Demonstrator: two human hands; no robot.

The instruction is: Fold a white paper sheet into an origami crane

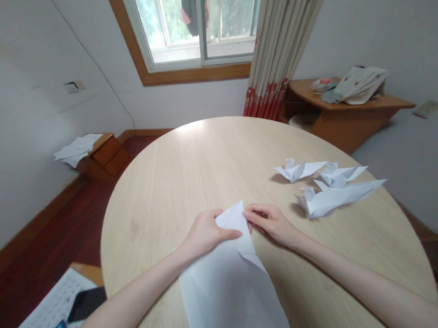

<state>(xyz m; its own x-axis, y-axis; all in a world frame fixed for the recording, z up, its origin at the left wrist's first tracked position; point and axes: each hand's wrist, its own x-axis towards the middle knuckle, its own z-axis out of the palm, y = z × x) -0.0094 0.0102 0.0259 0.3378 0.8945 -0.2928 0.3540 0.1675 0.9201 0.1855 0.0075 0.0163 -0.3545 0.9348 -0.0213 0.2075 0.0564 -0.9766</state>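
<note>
A white sheet of paper (229, 284) lies on the round wooden table (190, 175) in front of me, its far end folded into a point. My left hand (205, 231) pinches the left side of that folded tip, thumb on top. My right hand (270, 222) grips the right edge of the tip, fingers curled together. Both hands rest low on the tabletop.
Three folded white paper planes (331, 188) lie on the table to the right. A wooden corner shelf (347, 107) with a bag stands at the back right by a curtain (279, 50). A low wooden box (102, 152) with papers sits on the floor, left. A phone (87, 302) lies at bottom left.
</note>
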